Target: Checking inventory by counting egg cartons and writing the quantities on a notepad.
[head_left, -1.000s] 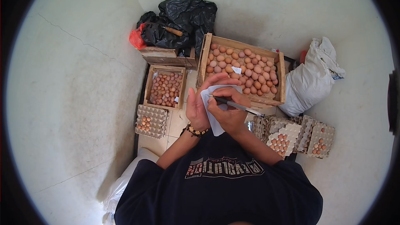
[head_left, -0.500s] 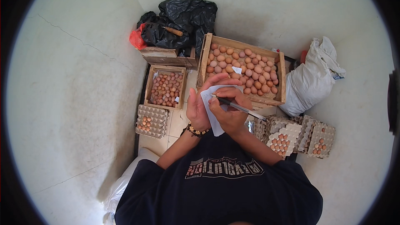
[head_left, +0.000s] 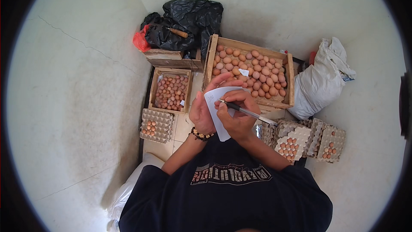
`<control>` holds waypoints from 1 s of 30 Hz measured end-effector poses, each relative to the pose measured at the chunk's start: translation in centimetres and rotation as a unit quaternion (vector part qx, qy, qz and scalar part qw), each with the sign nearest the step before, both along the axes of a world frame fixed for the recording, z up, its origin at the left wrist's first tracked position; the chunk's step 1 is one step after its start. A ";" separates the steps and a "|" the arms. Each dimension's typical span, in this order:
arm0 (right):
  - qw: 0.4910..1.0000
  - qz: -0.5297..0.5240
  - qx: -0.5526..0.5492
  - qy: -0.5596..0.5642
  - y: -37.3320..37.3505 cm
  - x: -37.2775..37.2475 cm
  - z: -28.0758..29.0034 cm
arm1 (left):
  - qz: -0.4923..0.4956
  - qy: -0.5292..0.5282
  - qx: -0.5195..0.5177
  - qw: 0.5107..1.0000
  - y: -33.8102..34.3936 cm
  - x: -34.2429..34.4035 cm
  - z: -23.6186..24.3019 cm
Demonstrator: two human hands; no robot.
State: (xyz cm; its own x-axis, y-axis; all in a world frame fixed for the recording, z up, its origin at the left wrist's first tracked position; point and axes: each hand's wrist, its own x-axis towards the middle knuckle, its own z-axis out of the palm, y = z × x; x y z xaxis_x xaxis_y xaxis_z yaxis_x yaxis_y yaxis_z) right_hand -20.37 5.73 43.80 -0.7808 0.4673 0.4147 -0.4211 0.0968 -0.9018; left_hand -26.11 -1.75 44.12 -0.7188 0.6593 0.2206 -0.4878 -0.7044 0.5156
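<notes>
Clock directions are taken from the hands.

1. Pale walls (head_left: 81, 86) rise on both sides and across 12 o'clock, with thin cracks on the left.
2. The person's dark shirt (head_left: 223, 206) fills 6 o'clock.
3. A large wooden crate (head_left: 210, 62) sits at 1 o'clock, with many brown eggs (head_left: 259, 68) and a small white slip inside.
4. A white sack (head_left: 319, 86) leans at about 2 to 3 o'clock, just beside that crate.
5. A black plastic bag (head_left: 193, 15) lies on a wooden box (head_left: 174, 61) at 11 o'clock, with a wooden handle on top and an orange bag at its left.
6. A smaller crate (head_left: 189, 90), also with eggs, is at 10 o'clock.
7. Egg trays stand in two places: one stack (head_left: 166, 129) between 8 and 9 o'clock, another group (head_left: 303, 135) toward 4 o'clock. Both carry a few eggs.
8. The left hand (head_left: 202, 114) is palm up, fingers extended and thumb free, supporting the paper.
9. The right hand (head_left: 236, 118) grips the pen between thumb and fingers.
10. The paper (head_left: 217, 114), white, lies on the left palm, a short handwritten mark near its upper left edge.
11. The pen (head_left: 258, 116) slants from 10 toward 4 o'clock, tip at the paper.
12. A beaded bracelet (head_left: 201, 135) circles the left wrist.
</notes>
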 end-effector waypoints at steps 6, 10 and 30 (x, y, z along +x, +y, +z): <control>0.998 -0.006 -0.018 -0.063 0.3 0.4 0.8 | -0.021 -0.004 -0.027 0.999 -0.5 -0.2 0.0; 0.989 0.014 -0.139 -0.043 -0.2 0.1 1.8 | -0.066 -0.023 0.003 0.998 -0.5 -0.4 -0.2; 0.996 -0.054 0.040 -0.066 0.8 0.2 0.8 | -0.087 -0.113 -0.016 0.990 -0.5 -0.5 -0.2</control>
State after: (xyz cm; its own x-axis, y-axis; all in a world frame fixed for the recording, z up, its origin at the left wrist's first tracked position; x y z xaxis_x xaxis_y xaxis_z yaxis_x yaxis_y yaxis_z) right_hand -20.17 6.53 44.64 -0.7783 0.5210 0.3503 -0.2819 0.2084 -0.9365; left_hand -26.59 -2.24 43.89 -0.6228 0.7812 0.0432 -0.7057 -0.5847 0.4001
